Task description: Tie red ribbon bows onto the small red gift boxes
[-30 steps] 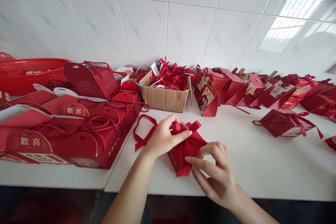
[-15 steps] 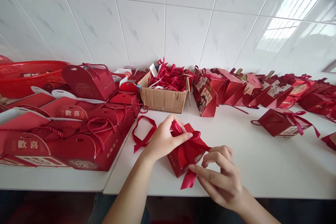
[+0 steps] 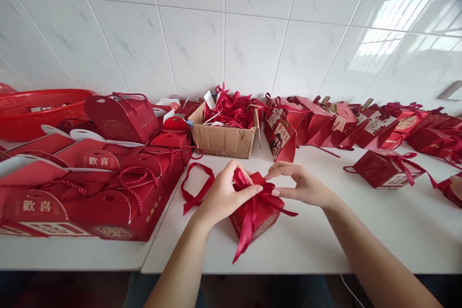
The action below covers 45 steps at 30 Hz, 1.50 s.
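Note:
A small red gift box (image 3: 265, 221) stands on the white table in front of me, with a shiny red ribbon (image 3: 247, 224) tied in a bow on its top. One ribbon tail hangs over the near side, another sticks out to the right. My left hand (image 3: 233, 190) pinches the bow's left loop between thumb and fingers. From the right, my right hand (image 3: 301, 185) reaches over the box, its thumb and fingertips closed at the right part of the bow. A loose red ribbon (image 3: 198, 187) lies curled just left of my left hand.
Red boxes with rope handles (image 3: 119, 207) crowd the left, before a red plastic basket (image 3: 77, 98). A cardboard box (image 3: 222, 140) of ribbons is against the tiled wall. Finished-looking red boxes (image 3: 319, 122) line the back right; one ribboned box (image 3: 384, 171) lies nearer.
My right hand has moved up from the lower ribbon tail to the right side of the bow. The tail now hangs down the box's near side. My left hand stays on the bow.

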Available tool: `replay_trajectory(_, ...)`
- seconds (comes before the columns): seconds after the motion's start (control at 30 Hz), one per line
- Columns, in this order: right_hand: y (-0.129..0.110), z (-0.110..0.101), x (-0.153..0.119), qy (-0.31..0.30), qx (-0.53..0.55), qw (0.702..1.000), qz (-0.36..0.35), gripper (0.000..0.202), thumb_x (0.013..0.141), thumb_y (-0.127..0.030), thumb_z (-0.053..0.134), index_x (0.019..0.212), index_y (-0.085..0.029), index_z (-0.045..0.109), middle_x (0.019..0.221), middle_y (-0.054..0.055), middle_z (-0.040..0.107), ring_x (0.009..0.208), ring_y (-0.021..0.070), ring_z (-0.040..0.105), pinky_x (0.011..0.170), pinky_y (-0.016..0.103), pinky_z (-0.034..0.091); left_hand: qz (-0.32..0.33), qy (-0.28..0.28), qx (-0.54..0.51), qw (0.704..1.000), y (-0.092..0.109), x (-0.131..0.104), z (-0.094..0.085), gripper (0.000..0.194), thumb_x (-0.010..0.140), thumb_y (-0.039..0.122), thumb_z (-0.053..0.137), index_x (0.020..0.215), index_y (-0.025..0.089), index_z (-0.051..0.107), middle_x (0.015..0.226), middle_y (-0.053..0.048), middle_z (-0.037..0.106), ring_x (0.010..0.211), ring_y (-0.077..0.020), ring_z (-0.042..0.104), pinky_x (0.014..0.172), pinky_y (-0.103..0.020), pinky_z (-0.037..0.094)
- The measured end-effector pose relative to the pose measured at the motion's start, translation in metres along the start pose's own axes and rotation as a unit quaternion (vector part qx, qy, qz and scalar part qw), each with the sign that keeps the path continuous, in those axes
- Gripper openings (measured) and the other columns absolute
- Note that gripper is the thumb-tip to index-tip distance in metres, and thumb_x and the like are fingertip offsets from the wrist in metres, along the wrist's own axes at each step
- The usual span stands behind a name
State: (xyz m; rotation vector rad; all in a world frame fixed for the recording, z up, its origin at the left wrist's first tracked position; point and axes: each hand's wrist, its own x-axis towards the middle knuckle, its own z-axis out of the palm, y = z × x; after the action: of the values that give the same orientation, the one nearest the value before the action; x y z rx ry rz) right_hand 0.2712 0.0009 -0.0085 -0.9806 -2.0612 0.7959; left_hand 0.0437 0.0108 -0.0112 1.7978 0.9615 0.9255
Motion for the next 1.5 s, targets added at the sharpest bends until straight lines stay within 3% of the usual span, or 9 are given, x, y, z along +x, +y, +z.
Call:
replay_trajectory(0.17, 0.006, 0.021, 0.000, 0.072, 0.058, 0.996, 0.006, 0.012, 0.084, -0.030, 0.065, 0.078, -0.020, 0.067, 0.081, 0.003, 0.060, 0.075, 0.0142, 0.057, 0.072, 0.030, 0.046, -0.001, -0.011, 0.009, 1.000, 0.001, 0.000, 0.001, 0.032, 0.077, 0.043, 0.068, 0.079, 0.021, 0.045, 0.082, 0.000, 0.059, 0.094, -0.0196, 0.058, 0.082, -0.031, 0.044)
replay_trajectory(0.33, 0.004, 0.030, 0.002, 0.118, 0.084, 0.989, 0.034, 0.018, 0.090, -0.033, 0.056, 0.080, -0.019, 0.061, 0.074, 0.001, 0.059, 0.071, 0.0131, 0.053, 0.069, 0.028, 0.042, 0.001, -0.021, 0.010, 1.000, 0.001, 0.001, 0.003, 0.032, 0.076, 0.038, 0.069, 0.077, 0.021, 0.042, 0.079, 0.001, 0.057, 0.093, -0.0199, 0.059, 0.082, -0.031, 0.044)
replay_trajectory(0.57, 0.010, 0.035, 0.006, 0.156, 0.150, 0.973, 0.082, 0.024, 0.087, -0.041, 0.058, 0.080, -0.018, 0.058, 0.074, 0.002, 0.058, 0.070, 0.0139, 0.052, 0.066, 0.028, 0.041, 0.003, -0.031, 0.018, 0.999, 0.002, -0.001, 0.004, 0.030, 0.076, 0.032, 0.068, 0.076, 0.021, 0.040, 0.081, 0.001, 0.058, 0.094, -0.0203, 0.059, 0.084, -0.033, 0.044)
replay_trajectory(0.83, 0.010, 0.035, 0.006, 0.183, 0.155, 0.967, 0.090, 0.026, 0.085, -0.044, 0.060, 0.080, -0.018, 0.059, 0.074, 0.002, 0.058, 0.072, 0.0140, 0.051, 0.069, 0.029, 0.041, -0.001, -0.046, 0.039, 0.998, 0.002, -0.001, 0.003, 0.031, 0.074, 0.029, 0.070, 0.076, 0.021, 0.040, 0.084, -0.001, 0.064, 0.092, -0.0211, 0.061, 0.080, -0.033, 0.045)
replay_trajectory(1.0, 0.008, 0.024, 0.003, 0.120, 0.190, 0.969, 0.106, 0.031, 0.089, -0.049, 0.052, 0.083, -0.019, 0.058, 0.074, 0.000, 0.054, 0.070, 0.0127, 0.049, 0.068, 0.027, 0.040, -0.009, -0.035, -0.004, 0.999, 0.003, -0.001, 0.000, 0.032, 0.076, 0.040, 0.069, 0.076, 0.020, 0.045, 0.088, -0.001, 0.063, 0.087, -0.0183, 0.061, 0.079, -0.030, 0.046)
replay_trajectory(1.13, 0.003, 0.011, 0.003, 0.018, 0.158, 0.979, 0.130, 0.047, 0.093, -0.057, 0.035, 0.079, -0.017, 0.056, 0.068, 0.000, 0.050, 0.064, 0.0121, 0.045, 0.065, 0.028, 0.038, -0.022, -0.045, -0.085, 0.995, 0.004, 0.000, -0.001, 0.030, 0.087, 0.046, 0.053, 0.077, 0.019, 0.050, 0.089, -0.002, 0.065, 0.075, -0.0135, 0.061, 0.068, -0.025, 0.047)
replay_trajectory(1.3, -0.004, 0.002, 0.008, -0.103, 0.115, 0.979, 0.134, 0.044, 0.087, -0.053, 0.052, 0.063, -0.017, 0.042, 0.060, -0.005, 0.035, 0.056, 0.0086, 0.032, 0.054, 0.025, 0.027, -0.005, -0.043, -0.082, 0.996, 0.002, 0.002, -0.001, 0.029, 0.088, 0.043, 0.053, 0.077, 0.018, 0.058, 0.081, -0.001, 0.064, 0.076, -0.0135, 0.060, 0.069, -0.024, 0.046)
replay_trajectory(1.37, -0.004, 0.003, 0.009, -0.113, 0.130, 0.977, 0.128, 0.044, 0.086, -0.048, 0.058, 0.060, -0.017, 0.039, 0.058, -0.006, 0.029, 0.054, 0.0075, 0.025, 0.051, 0.025, 0.021, 0.004, -0.031, -0.076, 0.997, 0.002, 0.002, -0.002, 0.027, 0.087, 0.041, 0.057, 0.073, 0.018, 0.058, 0.078, -0.001, 0.065, 0.084, -0.0153, 0.061, 0.076, -0.025, 0.045)
replay_trajectory(1.5, 0.001, 0.012, 0.007, -0.069, 0.187, 0.974, 0.106, 0.046, 0.088, -0.043, 0.056, 0.055, -0.017, 0.036, 0.055, -0.006, 0.028, 0.053, 0.0071, 0.024, 0.049, 0.026, 0.019, -0.015, -0.013, -0.048, 0.999, 0.002, 0.003, 0.000, 0.024, 0.080, 0.038, 0.065, 0.067, 0.019, 0.060, 0.072, -0.001, 0.067, 0.092, -0.0198, 0.063, 0.081, -0.029, 0.045)
